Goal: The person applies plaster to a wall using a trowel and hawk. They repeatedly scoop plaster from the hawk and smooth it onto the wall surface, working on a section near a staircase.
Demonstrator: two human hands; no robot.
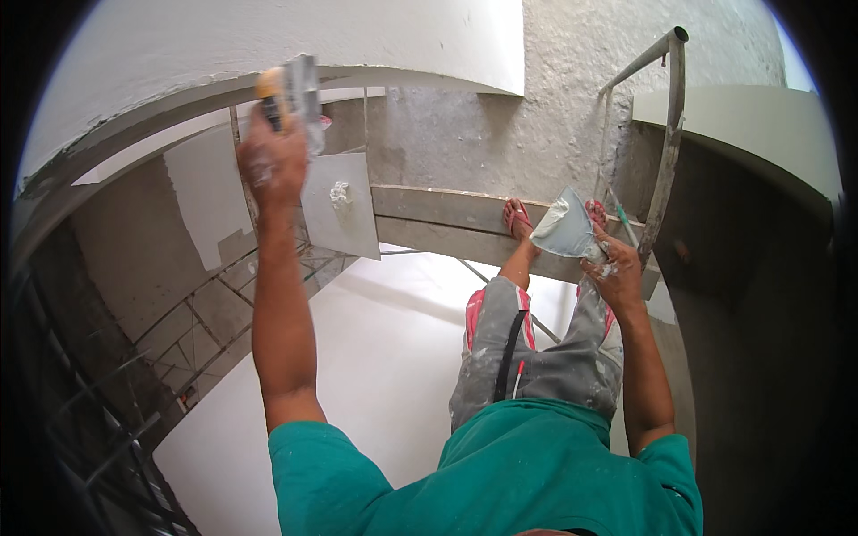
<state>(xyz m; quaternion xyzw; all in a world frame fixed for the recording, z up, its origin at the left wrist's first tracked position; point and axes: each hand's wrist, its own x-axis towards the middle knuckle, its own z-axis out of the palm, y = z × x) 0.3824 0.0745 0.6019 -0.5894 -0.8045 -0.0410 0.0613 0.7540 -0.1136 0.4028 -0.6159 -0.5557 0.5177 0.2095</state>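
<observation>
My left hand [271,165] is raised at the upper left, closed around the yellow-and-black handle of a plastering trowel [307,94]. The trowel is smeared by motion and its metal blade is beside the lower edge of a white plastered beam [357,40]; whether they touch I cannot tell. Lower and to the right, my right hand [617,275] grips a wide putty knife [572,234]. A streak of white putty [550,218] lies along the left side of its blade. White smears mark both hands.
My sandalled feet stand on a plank platform [438,234], with a metal scaffold rail [666,152] at the right. A grey board [326,219] with a putty lump sits to the left. A large white surface [357,357] lies far below. Behind the platform rises a rough wall [465,134].
</observation>
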